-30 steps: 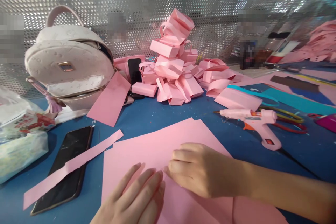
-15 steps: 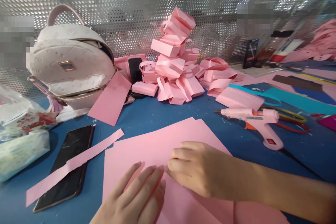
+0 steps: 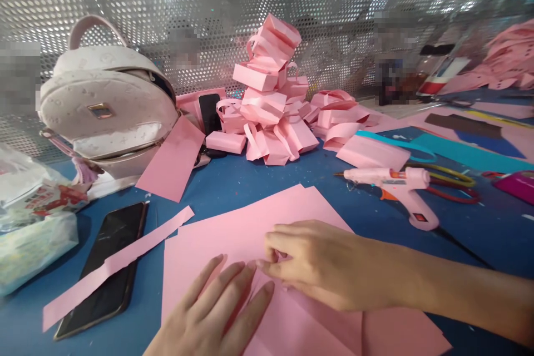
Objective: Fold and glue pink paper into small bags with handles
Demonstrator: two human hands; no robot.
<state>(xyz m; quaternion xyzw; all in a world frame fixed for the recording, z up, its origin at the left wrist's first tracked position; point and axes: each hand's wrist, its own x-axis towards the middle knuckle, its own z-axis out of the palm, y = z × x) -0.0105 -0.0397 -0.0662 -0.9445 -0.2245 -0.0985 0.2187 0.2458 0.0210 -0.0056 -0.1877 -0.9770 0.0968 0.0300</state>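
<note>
Sheets of pink paper (image 3: 233, 222) lie stacked on the blue table in front of me, with a folded piece on top. My left hand (image 3: 217, 306) rests on this paper, fingers stretched out and slightly spread, thumb apart. Beside its fingertips, my right hand (image 3: 321, 267) is closed, its fingers curled and its thumb and fingertips at the folded paper's edge. The exact grip is partly hidden under the right hand. A narrow pink paper strip (image 3: 137, 253) lies left of the stack, across a black phone (image 3: 117, 233).
A pink glue gun (image 3: 396, 181) lies to the right, its cord trailing toward my right forearm. Pink paper boxes (image 3: 267, 103) are piled at the back. A white backpack (image 3: 108, 105) stands back left, near plastic bags (image 3: 37, 245). Scissors (image 3: 450, 183) lie behind the glue gun.
My left thumb has moved out from the fingers. My right hand has shifted slightly left, its thumb now showing by the left fingertips. The view has turned slightly.
</note>
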